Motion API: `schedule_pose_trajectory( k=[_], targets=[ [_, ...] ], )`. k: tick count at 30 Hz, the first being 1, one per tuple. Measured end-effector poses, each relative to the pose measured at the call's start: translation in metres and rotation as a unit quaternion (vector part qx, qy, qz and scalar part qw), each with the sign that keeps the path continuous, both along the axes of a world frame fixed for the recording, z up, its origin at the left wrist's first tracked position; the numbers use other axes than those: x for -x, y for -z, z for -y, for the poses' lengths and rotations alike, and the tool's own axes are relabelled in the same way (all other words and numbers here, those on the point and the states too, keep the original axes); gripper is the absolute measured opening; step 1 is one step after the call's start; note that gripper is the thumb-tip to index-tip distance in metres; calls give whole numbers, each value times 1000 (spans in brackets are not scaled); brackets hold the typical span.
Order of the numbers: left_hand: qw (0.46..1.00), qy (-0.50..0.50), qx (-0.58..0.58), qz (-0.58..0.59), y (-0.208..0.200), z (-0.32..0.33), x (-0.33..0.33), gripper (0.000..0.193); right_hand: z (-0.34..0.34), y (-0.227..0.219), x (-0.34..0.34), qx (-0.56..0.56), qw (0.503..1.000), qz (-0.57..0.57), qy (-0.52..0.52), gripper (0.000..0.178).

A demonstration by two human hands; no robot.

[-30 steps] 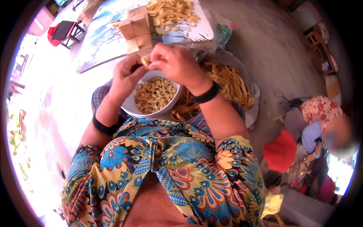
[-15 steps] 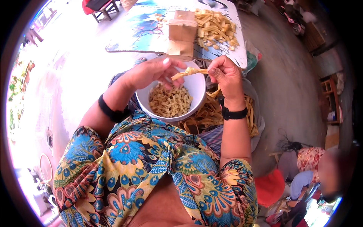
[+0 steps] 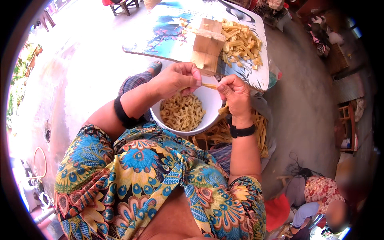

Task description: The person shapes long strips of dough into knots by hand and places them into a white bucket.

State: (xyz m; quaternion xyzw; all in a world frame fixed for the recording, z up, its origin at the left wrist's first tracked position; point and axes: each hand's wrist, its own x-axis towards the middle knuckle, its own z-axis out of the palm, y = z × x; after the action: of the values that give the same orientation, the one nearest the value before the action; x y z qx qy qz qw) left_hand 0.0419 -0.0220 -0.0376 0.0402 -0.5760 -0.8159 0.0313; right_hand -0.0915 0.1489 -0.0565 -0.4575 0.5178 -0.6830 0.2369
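Above the round white bowl (image 3: 210,105) full of short yellow twisted strips, the left hand (image 3: 176,80) and the right hand (image 3: 236,96) are both pinched shut on the two ends of one thin yellow strip (image 3: 209,85), which could snap or slip and drop past the bowl's rim if they pull too hard. The bowl sits on the lap and could tip, and just behind it is the edge of the painted blue and white table (image 3: 168,36) with stacked tan wooden blocks (image 3: 208,46) and a heap of yellow pieces (image 3: 240,40), so there is little room that way. More loose yellow strips (image 3: 262,132) lie to the right of the bowl, and bare floor lies open to its left.
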Motion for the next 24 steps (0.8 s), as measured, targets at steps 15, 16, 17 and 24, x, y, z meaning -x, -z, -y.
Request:
schedule_pose_trajectory(
  k=[15, 16, 17, 24],
  targets=[
    [924, -232, 302, 22, 5, 21, 50, 10, 45, 8, 40, -77, 893, -284, 341, 8],
    [897, -255, 360, 22, 5, 21, 48, 11, 38, 13, 50, -122, 905, -240, 328, 7],
    [899, -219, 377, 40, 2, 22, 41, 17, 35, 8, 47, -104, 923, -213, 304, 8],
    [779, -170, 551, -246, -23, -16, 36, 28, 19, -15, 15, -23, 996, -59, 56, 8]
  ],
)
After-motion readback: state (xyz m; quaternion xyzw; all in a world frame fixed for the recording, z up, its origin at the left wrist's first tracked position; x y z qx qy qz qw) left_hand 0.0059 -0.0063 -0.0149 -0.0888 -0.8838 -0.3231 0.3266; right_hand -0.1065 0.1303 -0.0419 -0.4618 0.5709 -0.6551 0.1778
